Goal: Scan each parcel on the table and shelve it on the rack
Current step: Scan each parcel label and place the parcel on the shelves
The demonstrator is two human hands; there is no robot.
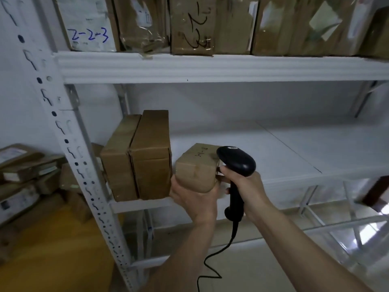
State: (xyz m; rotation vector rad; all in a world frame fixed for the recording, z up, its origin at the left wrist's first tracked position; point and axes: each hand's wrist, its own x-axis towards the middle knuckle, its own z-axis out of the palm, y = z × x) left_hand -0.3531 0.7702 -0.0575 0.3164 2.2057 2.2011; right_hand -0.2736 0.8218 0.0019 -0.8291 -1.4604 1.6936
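Observation:
My left hand grips a small brown cardboard parcel from below, at the front edge of the middle shelf of the white rack. Handwriting marks the parcel's top. My right hand holds a black corded barcode scanner by its handle, its head touching the parcel's right side. Two taller brown parcels stand upright on the same shelf, just left of the held one.
The upper shelf carries a row of several taped parcels, one marked 2-2-3. The rack's perforated post runs down the left. Beyond it, several parcels lie piled on an orange-brown table. The scanner cable hangs below.

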